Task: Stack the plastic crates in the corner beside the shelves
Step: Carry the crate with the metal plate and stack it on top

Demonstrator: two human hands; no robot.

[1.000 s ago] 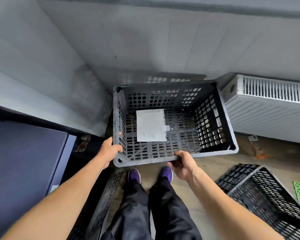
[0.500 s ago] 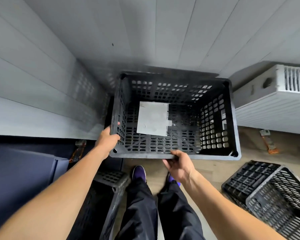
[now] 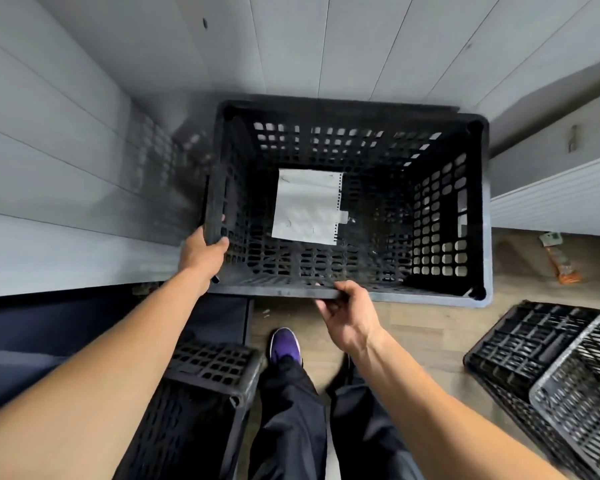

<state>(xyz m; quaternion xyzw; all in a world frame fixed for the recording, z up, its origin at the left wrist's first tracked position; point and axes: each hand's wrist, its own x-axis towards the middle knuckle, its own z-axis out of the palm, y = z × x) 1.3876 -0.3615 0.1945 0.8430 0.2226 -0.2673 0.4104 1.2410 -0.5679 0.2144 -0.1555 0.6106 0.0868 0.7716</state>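
A black perforated plastic crate (image 3: pixel 471 209) sits upright in the corner where two pale panelled walls meet. A white sheet (image 3: pixel 305 206) lies on its bottom. My left hand (image 3: pixel 203 254) grips the crate's near left corner rim. My right hand (image 3: pixel 349 315) holds the near rim with fingers curled under its edge. A second black crate (image 3: pixel 205 382) stands by my left leg. Two more black crates (image 3: pixel 548 368) lie tipped on the floor at the right.
A white radiator (image 3: pixel 551 199) runs along the wall right of the crate. A dark shelf unit (image 3: pixel 49 334) fills the left side. An orange scrap (image 3: pixel 561 265) lies on the wooden floor by the radiator. My feet, in purple shoes (image 3: pixel 284 344), stand just behind the crate.
The crate has gone down and forward into the corner, closer to the walls. Both hands stayed on its near rim, and my view tilted further down.
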